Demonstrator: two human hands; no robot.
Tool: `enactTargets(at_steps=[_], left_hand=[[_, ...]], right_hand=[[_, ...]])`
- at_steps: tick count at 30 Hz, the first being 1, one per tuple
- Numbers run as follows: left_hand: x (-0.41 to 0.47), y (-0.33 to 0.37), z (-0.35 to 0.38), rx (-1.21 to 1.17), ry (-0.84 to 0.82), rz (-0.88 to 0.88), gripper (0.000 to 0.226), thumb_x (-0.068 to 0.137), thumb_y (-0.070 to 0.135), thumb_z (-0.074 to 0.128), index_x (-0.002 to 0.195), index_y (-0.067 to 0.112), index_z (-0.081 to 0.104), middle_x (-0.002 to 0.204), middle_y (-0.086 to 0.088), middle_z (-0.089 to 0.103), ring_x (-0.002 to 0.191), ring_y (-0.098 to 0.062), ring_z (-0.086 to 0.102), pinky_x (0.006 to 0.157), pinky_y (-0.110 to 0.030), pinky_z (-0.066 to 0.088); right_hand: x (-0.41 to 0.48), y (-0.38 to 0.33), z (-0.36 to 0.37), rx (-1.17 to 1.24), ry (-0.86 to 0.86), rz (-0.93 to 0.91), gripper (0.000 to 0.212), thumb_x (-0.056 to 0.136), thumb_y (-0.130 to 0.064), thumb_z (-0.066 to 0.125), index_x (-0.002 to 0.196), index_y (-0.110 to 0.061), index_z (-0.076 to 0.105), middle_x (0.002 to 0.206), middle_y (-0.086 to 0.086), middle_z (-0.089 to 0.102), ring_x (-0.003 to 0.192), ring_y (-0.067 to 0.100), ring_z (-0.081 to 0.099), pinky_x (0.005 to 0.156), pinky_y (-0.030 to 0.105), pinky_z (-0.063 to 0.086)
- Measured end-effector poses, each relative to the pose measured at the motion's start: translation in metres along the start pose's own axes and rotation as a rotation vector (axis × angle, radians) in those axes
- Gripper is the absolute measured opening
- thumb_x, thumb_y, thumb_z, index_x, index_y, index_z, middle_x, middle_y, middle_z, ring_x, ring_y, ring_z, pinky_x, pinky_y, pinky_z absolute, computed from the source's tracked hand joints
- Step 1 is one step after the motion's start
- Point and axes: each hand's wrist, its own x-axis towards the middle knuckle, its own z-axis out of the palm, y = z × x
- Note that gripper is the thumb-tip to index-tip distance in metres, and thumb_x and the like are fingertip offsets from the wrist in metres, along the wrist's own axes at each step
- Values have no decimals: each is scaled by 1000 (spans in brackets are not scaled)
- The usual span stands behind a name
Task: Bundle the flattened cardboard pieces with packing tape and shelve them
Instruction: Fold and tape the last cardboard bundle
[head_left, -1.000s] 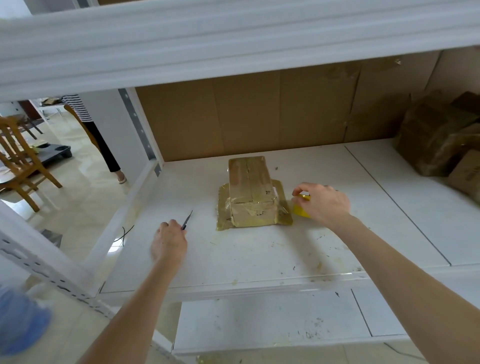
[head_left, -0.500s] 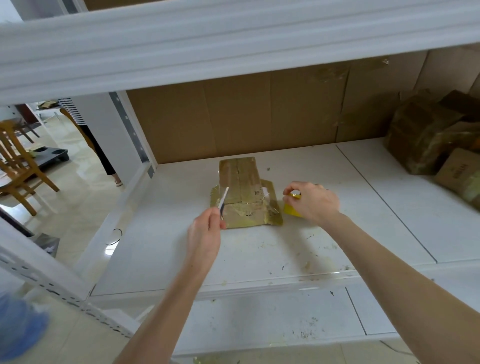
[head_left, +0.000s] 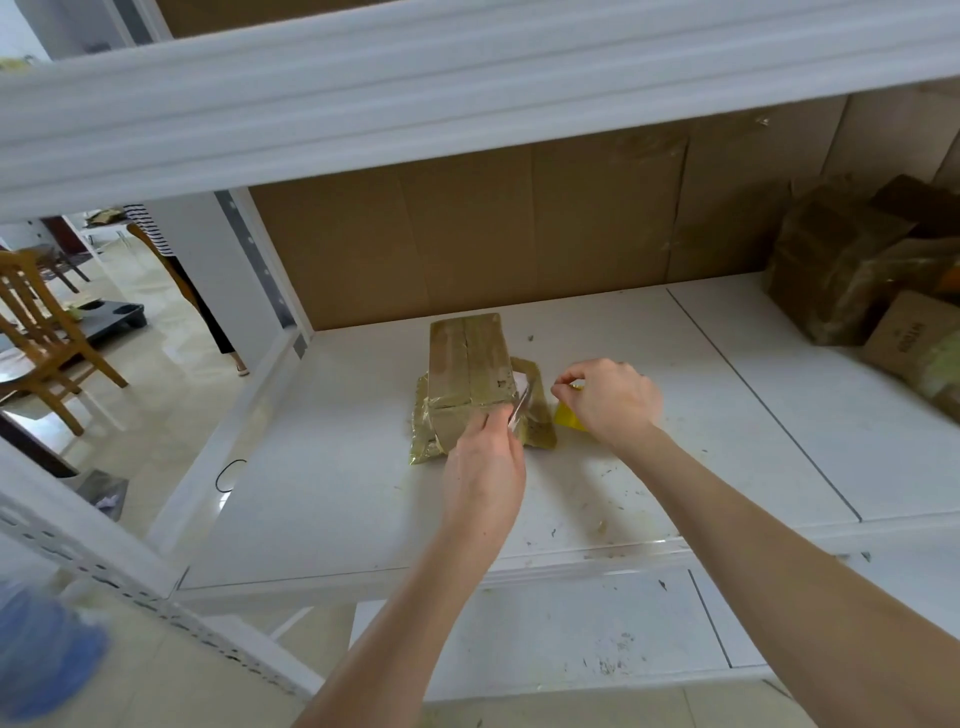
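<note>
On the white metal shelf (head_left: 337, 493) the tape-wrapped brown cardboard bundle (head_left: 465, 364) lies lengthwise away from the person, the nearer left hand (head_left: 485, 462) pinching a thin blade (head_left: 521, 405) at its near right corner, the right hand (head_left: 610, 400) curled over a small yellow object (head_left: 569, 420) just beside it, grip unclear.

— What is carried by the white shelf board (head_left: 337, 493)?

— A taped cardboard bundle (head_left: 467, 364) is set near its middle, on a flat glossy brown piece (head_left: 423, 428) that is seen sticking out at both sides.

— And around the bundle?

— A yellow object (head_left: 567, 420) is found just right of the bundle. Far to the bundle's right, brown boxes (head_left: 841, 270) are heaped toward the back. A dark seam (head_left: 753, 389) is drawn across the board between bundle and boxes. Dark specks are scattered in front of the bundle.

— Behind the bundle?

— Cardboard sheets (head_left: 519, 234) are stood along the back edge.
</note>
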Motion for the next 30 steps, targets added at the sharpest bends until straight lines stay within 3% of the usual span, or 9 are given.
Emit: enactTargets(at_steps=[6,11,18,22,30], left_hand=[[-6,1,1,125,-62,7,46,93,4,41,130,27,53,98,-8,55,83,-37,59,60,-34,38],[4,3,3,260,-135,-10,55,92,1,40,138,29,45,101,-9,52,84,-34,60,60,-33,37],[10,13,2,380,-186,10,37,93,3,43,124,21,53,104,-10,53,88,-33,61,59,-31,32],[10,15,0,396,-174,22,34,93,4,45,121,20,54,106,-10,53,88,-32,62,59,-31,33],[15,14,5,399,-200,-11,28,92,0,47,114,15,57,104,-11,54,92,-34,61,61,-33,35]], right_hand=[[-3,-3,-2,-22,5,-35,21,93,-40,50,98,-39,70,102,-3,69,93,27,61,68,27,42],[-3,-6,-3,-47,-4,-42,23,93,-39,49,100,-38,71,103,-3,68,93,27,61,67,27,41],[-4,-8,-3,-66,3,-36,23,94,-38,48,100,-38,71,100,-4,69,84,25,57,66,26,41],[-3,-6,-4,-53,-2,-30,23,94,-38,48,99,-38,71,100,-4,69,89,26,60,67,27,43],[-3,-6,-2,-59,1,-29,24,93,-37,48,98,-40,71,97,-4,69,77,23,52,64,26,40]])
